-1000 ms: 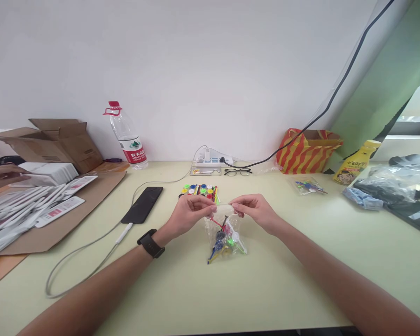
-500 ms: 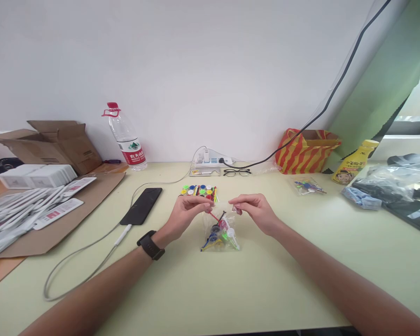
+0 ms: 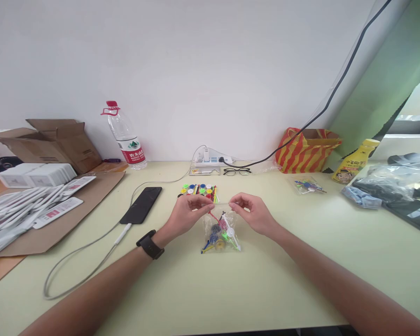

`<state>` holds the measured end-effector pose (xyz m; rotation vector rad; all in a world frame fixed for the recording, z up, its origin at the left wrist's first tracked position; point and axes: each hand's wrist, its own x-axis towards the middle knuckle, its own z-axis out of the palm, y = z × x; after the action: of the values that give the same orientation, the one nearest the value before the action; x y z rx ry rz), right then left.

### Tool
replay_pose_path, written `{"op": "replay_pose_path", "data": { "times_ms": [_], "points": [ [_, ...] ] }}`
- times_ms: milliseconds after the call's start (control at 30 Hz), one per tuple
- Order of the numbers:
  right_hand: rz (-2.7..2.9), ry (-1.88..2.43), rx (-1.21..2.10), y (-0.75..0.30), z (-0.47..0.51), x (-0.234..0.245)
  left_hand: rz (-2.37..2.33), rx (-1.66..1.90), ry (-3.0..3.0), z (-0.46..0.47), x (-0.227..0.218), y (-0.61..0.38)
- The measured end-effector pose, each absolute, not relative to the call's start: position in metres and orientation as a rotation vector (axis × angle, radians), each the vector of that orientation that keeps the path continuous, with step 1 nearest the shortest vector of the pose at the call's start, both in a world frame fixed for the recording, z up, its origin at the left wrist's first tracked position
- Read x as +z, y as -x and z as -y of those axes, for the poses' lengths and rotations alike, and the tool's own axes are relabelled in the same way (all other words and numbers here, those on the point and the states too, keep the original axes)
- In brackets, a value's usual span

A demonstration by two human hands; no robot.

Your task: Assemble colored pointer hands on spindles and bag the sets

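A clear plastic bag [image 3: 210,223] holds several small coloured plastic pieces, among them white, green, blue, yellow and red ones. My left hand [image 3: 189,212], with a dark watch [image 3: 150,244] on its wrist, pinches the bag's top edge at the left. At the right end of that edge, my right hand [image 3: 252,212] grips the film between thumb and fingers. The edge stretches straight between both hands. Just behind the left hand lie rows of coloured discs and sticks [image 3: 199,189], partly covered by its fingers.
A black phone [image 3: 142,205] on a cable lies left. Behind are a power strip [image 3: 213,161], glasses [image 3: 237,171] and a large water bottle [image 3: 128,140]. Another small bag of pieces [image 3: 308,185] lies right, near a striped bag [image 3: 301,151] and a yellow bottle [image 3: 355,161].
My right hand has shifted slightly left and now pinches the bag's top edge near the corner. The edge has become straighter, and the left hand is almost unmoved.
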<state>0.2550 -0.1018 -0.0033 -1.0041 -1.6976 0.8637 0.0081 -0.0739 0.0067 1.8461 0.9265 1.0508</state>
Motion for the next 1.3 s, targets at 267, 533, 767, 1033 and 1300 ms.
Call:
{"op": "replay_pose_path", "data": {
  "times_ms": [267, 533, 767, 1033, 1300],
  "points": [
    [1.553, 0.908, 1.054, -0.2581, 0.0989, -0.0046, -0.821, 1.072, -1.647, 0.074, 0.009, -0.0092],
    [1.451, 0.874, 1.113, -0.2605, 0.1, 0.0, -0.815, 1.105, -1.545, 0.0725, 0.0042, -0.0068],
    [1.545, 0.958, 0.965, -0.257, 0.0995, -0.0031, -0.891, 1.104, -1.81, 0.0758, 0.0085, -0.0098],
    [1.56, 0.965, 0.914, -0.2552, 0.1006, -0.0022, -0.847, 1.12, -1.828, 0.0747, 0.0075, -0.0094],
    [1.484, 0.895, 0.935, -0.2567, 0.1054, 0.0042, -0.858, 1.145, -1.616, 0.0761, 0.0123, -0.0067]
  ]
}}
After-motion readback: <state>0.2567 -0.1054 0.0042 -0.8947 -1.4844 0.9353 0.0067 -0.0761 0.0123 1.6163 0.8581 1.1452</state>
